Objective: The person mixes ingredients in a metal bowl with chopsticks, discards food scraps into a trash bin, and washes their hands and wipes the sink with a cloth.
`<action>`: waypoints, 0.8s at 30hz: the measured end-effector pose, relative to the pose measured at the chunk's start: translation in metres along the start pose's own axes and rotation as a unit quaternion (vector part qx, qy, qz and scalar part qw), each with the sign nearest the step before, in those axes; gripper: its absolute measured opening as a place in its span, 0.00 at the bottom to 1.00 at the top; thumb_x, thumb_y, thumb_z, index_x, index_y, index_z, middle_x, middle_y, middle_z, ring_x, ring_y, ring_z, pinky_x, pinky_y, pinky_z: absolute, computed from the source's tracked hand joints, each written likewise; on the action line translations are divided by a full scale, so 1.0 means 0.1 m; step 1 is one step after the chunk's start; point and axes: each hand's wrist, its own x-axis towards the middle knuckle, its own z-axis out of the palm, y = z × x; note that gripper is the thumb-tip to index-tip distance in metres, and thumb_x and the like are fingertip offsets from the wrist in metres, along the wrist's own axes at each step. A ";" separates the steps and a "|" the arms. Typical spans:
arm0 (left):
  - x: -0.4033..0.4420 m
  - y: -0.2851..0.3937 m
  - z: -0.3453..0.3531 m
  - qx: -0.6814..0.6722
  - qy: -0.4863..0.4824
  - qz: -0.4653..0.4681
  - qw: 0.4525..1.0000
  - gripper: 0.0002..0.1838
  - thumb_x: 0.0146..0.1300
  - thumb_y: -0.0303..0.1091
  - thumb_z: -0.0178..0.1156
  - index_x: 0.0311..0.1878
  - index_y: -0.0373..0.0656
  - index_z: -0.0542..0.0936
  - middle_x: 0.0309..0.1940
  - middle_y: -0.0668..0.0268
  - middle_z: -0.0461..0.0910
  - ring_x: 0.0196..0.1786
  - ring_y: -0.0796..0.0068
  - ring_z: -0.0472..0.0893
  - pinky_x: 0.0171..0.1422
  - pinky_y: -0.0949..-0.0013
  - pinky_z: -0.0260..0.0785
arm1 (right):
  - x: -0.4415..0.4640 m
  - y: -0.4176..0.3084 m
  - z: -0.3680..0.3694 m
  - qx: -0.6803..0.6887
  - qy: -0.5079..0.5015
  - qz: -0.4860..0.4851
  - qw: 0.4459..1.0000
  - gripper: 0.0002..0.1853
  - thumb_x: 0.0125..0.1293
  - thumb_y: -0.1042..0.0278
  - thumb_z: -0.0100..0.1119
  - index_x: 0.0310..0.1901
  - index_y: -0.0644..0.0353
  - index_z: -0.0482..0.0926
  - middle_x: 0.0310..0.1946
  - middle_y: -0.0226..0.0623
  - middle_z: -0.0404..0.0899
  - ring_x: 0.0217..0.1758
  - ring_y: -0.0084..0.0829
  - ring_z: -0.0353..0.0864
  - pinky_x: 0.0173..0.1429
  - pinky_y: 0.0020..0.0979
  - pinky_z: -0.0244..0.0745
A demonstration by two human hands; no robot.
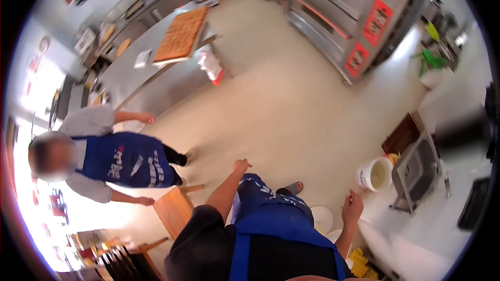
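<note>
My left hand (pixel 242 166) hangs in front of the blue apron (pixel 278 211) I wear, its fingers loosely curled with one poking out and nothing visible in it. Out to the side is my right hand (pixel 352 205), also free of any object, with its fingers slightly bent and apart. It is nearest to a white bucket (pixel 373 174) that stands beside a metal sink (pixel 414 173). Neither hand touches anything that I can make out.
Another person in a blue apron (pixel 127 160) stands at the left by a wooden stool (pixel 174 212). Behind them a steel table (pixel 122 75) bears a tray of brown baked goods (pixel 180 35). A large deck oven (pixel 333 18) stands at the upper right.
</note>
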 end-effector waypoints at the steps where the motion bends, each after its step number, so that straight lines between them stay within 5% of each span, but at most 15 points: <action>1: 0.11 0.07 0.02 0.146 0.009 0.074 0.986 0.19 0.63 0.48 0.65 0.52 0.48 0.86 0.59 0.52 0.81 0.62 0.54 0.80 0.63 0.52 0.74 | 0.08 0.06 -0.01 -0.010 -0.001 -0.014 1.000 0.14 0.66 0.73 0.62 0.53 0.61 0.83 0.37 0.46 0.82 0.36 0.42 0.83 0.42 0.39 0.78; 4: 0.34 0.19 0.01 -0.024 0.029 0.039 0.999 0.24 0.59 0.30 0.65 0.60 0.55 0.84 0.63 0.56 0.79 0.65 0.61 0.79 0.69 0.62 0.72 | 0.17 0.09 -0.15 -0.013 0.048 0.007 0.999 0.14 0.65 0.73 0.63 0.52 0.56 0.84 0.38 0.46 0.82 0.39 0.48 0.83 0.44 0.43 0.79; 7: 0.38 0.77 -0.34 -0.069 -0.106 -0.030 0.991 0.20 0.63 0.34 0.63 0.59 0.52 0.84 0.61 0.54 0.80 0.63 0.63 0.80 0.68 0.61 0.72 | 0.10 0.23 -0.19 -0.021 0.048 0.061 0.997 0.12 0.67 0.66 0.62 0.52 0.54 0.83 0.39 0.42 0.82 0.41 0.48 0.83 0.42 0.44 0.79; 14: 1.53 2.36 -0.69 0.093 -0.220 0.073 0.968 0.18 0.67 0.38 0.57 0.57 0.46 0.84 0.59 0.54 0.81 0.60 0.62 0.81 0.65 0.60 0.73 | -0.41 0.28 -0.11 -0.070 0.109 0.255 0.958 0.13 0.69 0.61 0.59 0.53 0.52 0.81 0.39 0.37 0.81 0.40 0.42 0.84 0.41 0.43 0.80; 20: 2.33 4.67 -0.70 0.259 -0.274 0.236 0.896 0.20 0.71 0.42 0.51 0.55 0.41 0.85 0.57 0.53 0.83 0.58 0.62 0.82 0.63 0.60 0.75 | -0.55 -0.37 0.26 -0.062 0.248 0.484 0.837 0.11 0.70 0.60 0.58 0.49 0.54 0.80 0.40 0.39 0.81 0.44 0.44 0.84 0.46 0.44 0.80; 24: 2.26 5.90 -0.25 0.314 -0.280 0.327 0.846 0.23 0.74 0.44 0.48 0.54 0.38 0.85 0.56 0.52 0.84 0.57 0.61 0.83 0.61 0.59 0.76 | -0.52 -0.63 0.57 -0.049 0.304 0.555 0.773 0.13 0.70 0.61 0.58 0.52 0.53 0.80 0.39 0.38 0.81 0.42 0.42 0.84 0.44 0.43 0.79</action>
